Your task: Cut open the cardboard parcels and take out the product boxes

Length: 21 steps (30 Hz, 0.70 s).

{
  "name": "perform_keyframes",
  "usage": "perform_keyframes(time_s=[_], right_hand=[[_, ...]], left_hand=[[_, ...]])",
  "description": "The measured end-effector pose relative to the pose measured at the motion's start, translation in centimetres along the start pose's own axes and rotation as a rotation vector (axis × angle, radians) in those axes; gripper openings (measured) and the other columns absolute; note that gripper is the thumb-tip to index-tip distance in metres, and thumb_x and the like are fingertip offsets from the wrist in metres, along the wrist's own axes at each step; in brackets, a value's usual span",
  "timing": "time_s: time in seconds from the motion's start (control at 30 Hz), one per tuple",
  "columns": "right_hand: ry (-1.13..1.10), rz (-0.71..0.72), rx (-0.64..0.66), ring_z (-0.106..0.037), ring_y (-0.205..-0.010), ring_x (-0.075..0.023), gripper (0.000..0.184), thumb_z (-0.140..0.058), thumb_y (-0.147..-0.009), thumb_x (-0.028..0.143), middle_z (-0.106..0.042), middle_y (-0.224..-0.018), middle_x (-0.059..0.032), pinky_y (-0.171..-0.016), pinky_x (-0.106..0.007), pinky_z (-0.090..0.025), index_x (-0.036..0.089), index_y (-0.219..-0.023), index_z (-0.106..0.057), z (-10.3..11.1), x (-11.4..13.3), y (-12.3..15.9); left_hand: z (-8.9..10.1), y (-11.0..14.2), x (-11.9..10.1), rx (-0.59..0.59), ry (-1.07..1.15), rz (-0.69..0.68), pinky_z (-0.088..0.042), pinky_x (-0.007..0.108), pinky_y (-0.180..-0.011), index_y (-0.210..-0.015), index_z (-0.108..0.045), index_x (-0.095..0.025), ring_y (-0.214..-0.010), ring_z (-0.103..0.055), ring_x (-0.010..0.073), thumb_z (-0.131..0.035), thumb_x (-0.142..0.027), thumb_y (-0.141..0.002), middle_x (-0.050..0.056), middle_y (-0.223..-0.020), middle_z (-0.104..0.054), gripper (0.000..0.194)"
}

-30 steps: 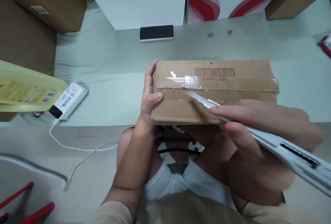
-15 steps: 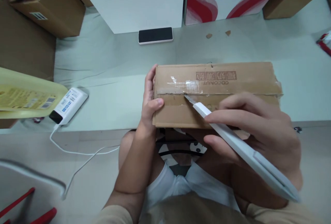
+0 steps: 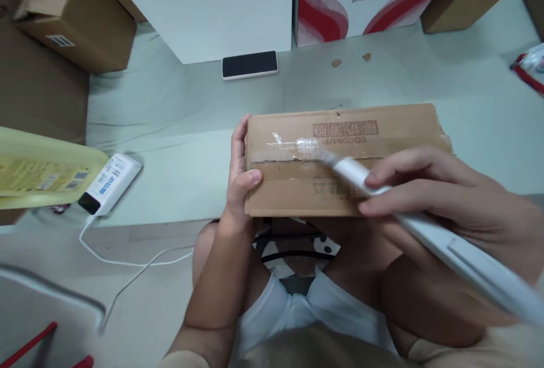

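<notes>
A brown cardboard box [image 3: 280,187] with printed lettering and clear tape along its top seam rests at the table's front edge. My left hand [image 3: 240,170] grips its left end, thumb on the top face and fingers around the far side. In my right hand [image 3: 450,198] is a pale utility knife [image 3: 429,232], held like a pen between thumb and fingers. Its blade, blurred by motion, points at the seam near the box's middle; whether it touches the cardboard I cannot tell. The right part of the box is hidden behind my right hand.
A black-topped slim device [image 3: 250,65] lies behind the box, before a white panel [image 3: 229,11] and a red-and-white carton [image 3: 323,17]. To the left are a power bank [image 3: 113,181] with a white cable, a yellow container [image 3: 42,172] and cardboard boxes [image 3: 85,22].
My right hand and the utility knife have moved right along the seam, and the blade has blurred. My left hand keeps its grip on the box. The whole view has shifted slightly.
</notes>
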State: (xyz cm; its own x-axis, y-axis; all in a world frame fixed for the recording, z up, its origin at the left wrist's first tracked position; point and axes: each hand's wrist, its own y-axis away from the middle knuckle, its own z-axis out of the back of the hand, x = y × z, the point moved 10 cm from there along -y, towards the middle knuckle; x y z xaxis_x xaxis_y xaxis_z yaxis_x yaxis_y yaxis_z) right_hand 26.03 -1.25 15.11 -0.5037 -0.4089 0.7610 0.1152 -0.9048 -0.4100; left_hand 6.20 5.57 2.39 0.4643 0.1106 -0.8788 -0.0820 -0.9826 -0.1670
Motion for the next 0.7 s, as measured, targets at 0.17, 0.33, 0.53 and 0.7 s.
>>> perform_keyframes(time_s=[0.17,0.33,0.53,0.7], right_hand=[[0.047,0.042,-0.027,-0.072,-0.08,-0.0165,0.014,-0.069,-0.091,0.014,-0.076,-0.09,-0.0006,-0.069,-0.029,-0.057,0.027,-0.089,-0.073,-0.3,0.0,0.0],[-0.012,0.14,-0.072,-0.074,-0.077,-0.0182,0.009,-0.066,-0.096,0.03,-0.079,-0.088,-0.0012,-0.066,-0.032,-0.057,0.028,-0.103,-0.073,0.3,0.4,0.6],[-0.113,0.289,0.205,-0.077,-0.087,-0.0106,0.015,-0.058,-0.105,0.032,-0.081,-0.095,0.0001,-0.076,-0.027,-0.052,0.021,-0.099,-0.067,-3.0,2.6,1.1],[-0.119,0.304,0.2,-0.076,-0.094,-0.0071,0.018,-0.055,-0.106,0.032,-0.081,-0.101,0.0007,-0.079,-0.025,-0.048,0.02,-0.098,-0.065,-4.2,3.2,1.0]], left_hand=[[-0.2,0.2,-0.1,-0.02,0.014,0.005,-0.05,0.054,-0.116,-0.139,-0.055,-0.038,-0.146,-0.049,0.0387,-0.08,-0.053,-0.074,0.002,-0.146,-0.058,0.071],[-0.6,0.3,-0.4,-0.041,-0.032,0.018,-0.053,0.05,-0.113,-0.139,-0.055,-0.037,-0.143,-0.052,0.0367,-0.079,-0.056,-0.075,0.001,-0.145,-0.059,0.071],[-0.1,0.1,-0.7,-0.089,0.004,0.023,-0.054,0.047,-0.111,-0.136,-0.059,-0.034,-0.138,-0.057,0.0353,-0.083,-0.052,-0.068,0.003,-0.137,-0.063,0.074],[-0.3,0.1,-0.7,-0.053,-0.004,0.046,-0.057,0.05,-0.109,-0.135,-0.059,-0.039,-0.14,-0.055,0.0358,-0.081,-0.049,-0.072,0.001,-0.139,-0.063,0.067]])
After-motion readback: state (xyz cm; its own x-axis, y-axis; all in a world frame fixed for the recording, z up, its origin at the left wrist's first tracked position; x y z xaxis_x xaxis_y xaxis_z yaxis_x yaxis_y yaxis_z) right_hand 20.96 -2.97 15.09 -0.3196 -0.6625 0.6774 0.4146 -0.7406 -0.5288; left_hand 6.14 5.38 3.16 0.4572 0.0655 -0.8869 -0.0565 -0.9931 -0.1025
